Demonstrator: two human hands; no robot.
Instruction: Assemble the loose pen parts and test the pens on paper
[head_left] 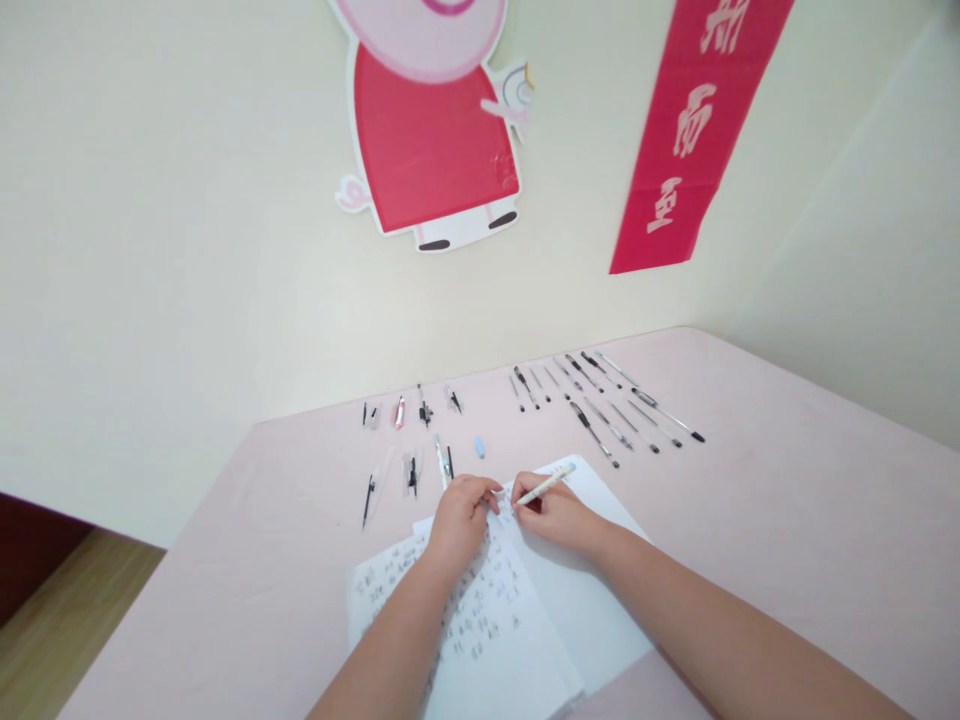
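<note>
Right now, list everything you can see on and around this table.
table: one, pink, fills the lower view.
notebook: one, white with handwriting, open at the near edge.
white pen: one, white, tip at the page.
pens: roughly ten, dark and clear, far right row.
pen parts: several, mixed, far left of centre.
blue piece: one, pale blue, beyond the notebook.
pig cut-out: one, pink and red, wall.
banner: one, red, wall at right.
left hand: one, curled on the notebook.
right hand: one, gripping the white pen.
</note>
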